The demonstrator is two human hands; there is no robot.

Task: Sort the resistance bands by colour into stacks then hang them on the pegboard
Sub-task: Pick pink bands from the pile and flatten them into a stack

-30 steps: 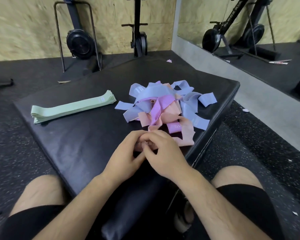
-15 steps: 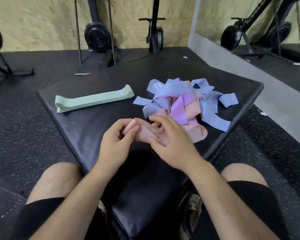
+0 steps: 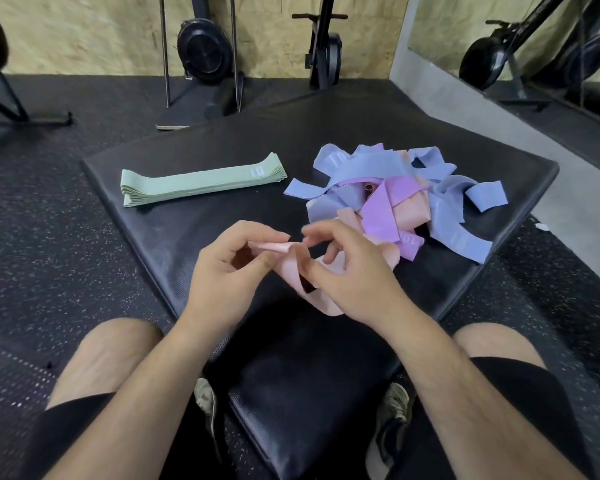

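Head view: pink band (image 3: 293,271) pinched between left hand (image 3: 222,271) and right hand (image 3: 354,282); mixed pile (image 3: 395,195) just beyond.

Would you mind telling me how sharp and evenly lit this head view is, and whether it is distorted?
Head view: wide-angle bowing along the black mat; soft, even light, faint shadow beside the green stack; the pink band in the left hand and right hand looks slightly soft.

Both hands work a pink band (image 3: 293,271) above the worktop's (image 3: 194,237) near edge: the left hand (image 3: 227,271) pinches one end, the right hand (image 3: 352,278) grips the loop. Green bands (image 3: 201,180) lie stacked toward the far left corner; a mixed pile (image 3: 395,199) of blue, purple and pink bands sits by the right edge.
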